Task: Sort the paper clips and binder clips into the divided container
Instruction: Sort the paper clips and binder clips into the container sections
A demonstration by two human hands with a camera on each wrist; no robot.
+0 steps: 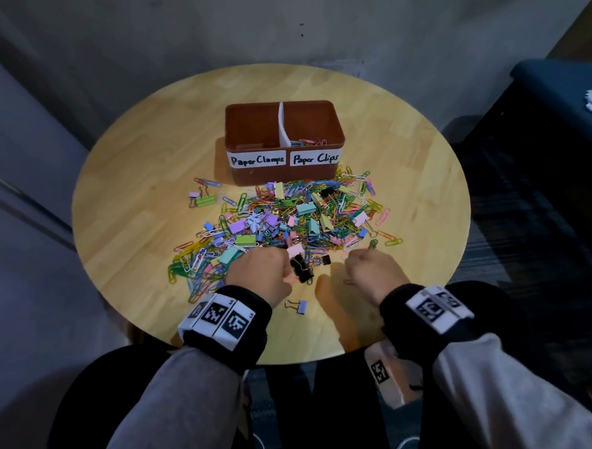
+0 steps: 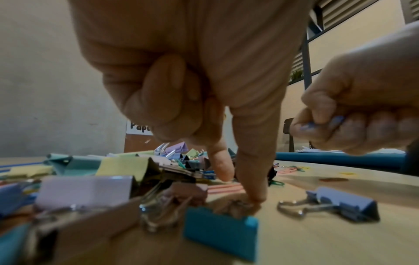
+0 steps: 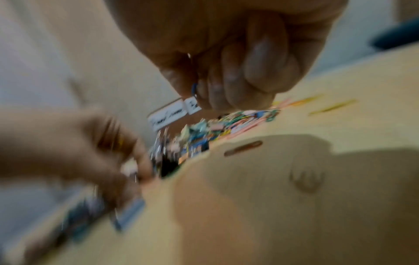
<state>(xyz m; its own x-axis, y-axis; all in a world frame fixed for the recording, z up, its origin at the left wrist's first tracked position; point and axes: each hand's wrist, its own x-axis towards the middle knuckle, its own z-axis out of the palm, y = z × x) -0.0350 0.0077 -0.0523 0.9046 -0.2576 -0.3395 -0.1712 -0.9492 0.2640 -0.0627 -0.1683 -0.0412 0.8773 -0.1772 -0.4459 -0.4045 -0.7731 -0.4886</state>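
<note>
Bare counter [image 1: 134,232] at frame left and right, wide lanes for my hands. Clip pile [image 1: 280,218] fills centre, touching container [image 1: 287,176] front wall. Lone purple binder clip [image 1: 300,306] on bare strip at bottom, between my wrists.

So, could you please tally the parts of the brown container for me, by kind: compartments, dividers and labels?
Compartments: 2, left and right
Divider: 1, white
Labels: 2, "Paper Clamps" and "Paper Clips"
Total: 5
</note>
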